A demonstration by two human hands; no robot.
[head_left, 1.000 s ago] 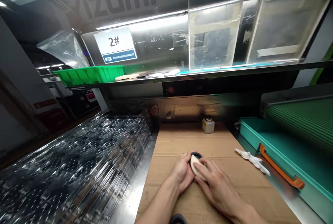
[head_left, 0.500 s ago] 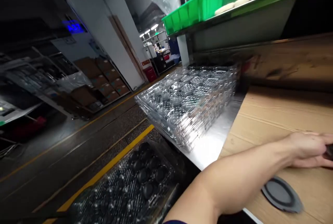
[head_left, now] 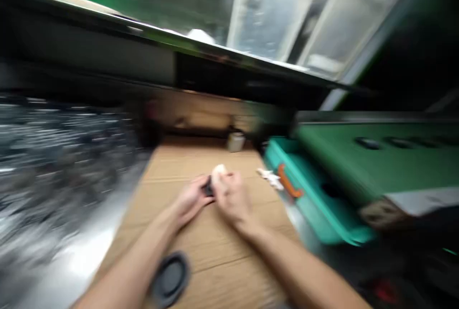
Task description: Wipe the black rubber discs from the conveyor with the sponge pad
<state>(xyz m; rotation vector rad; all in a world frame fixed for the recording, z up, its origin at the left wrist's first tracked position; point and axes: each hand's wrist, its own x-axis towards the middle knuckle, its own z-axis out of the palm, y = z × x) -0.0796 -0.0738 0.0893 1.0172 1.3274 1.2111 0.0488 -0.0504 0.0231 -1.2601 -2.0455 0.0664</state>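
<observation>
Over a sheet of brown cardboard (head_left: 222, 256), both hands meet near the middle of the view, blurred by motion. My left hand (head_left: 191, 199) is closed on a small dark part (head_left: 208, 187), whose kind I cannot make out. Pressed close beside it, my right hand (head_left: 231, 194) is closed around a white wad (head_left: 219, 170) that looks like cloth or tissue and touches the dark part. Near my left forearm, a grey oval piece with a dark ring (head_left: 170, 278) lies on the cardboard.
Blurred clear plastic trays (head_left: 53, 165) stand at the left. A small pale bottle (head_left: 235, 140) is at the cardboard's far end. To the right are a teal bin (head_left: 315, 218), an orange-handled tool (head_left: 289, 182), white scraps (head_left: 270, 178) and a green conveyor belt (head_left: 376, 160) carrying dark parts. A shelf edge (head_left: 251, 58) crosses above.
The view has swung right, from the tray stack and aisle to the cardboard and conveyor. Both hands now show, with the white wad against the dark part.
</observation>
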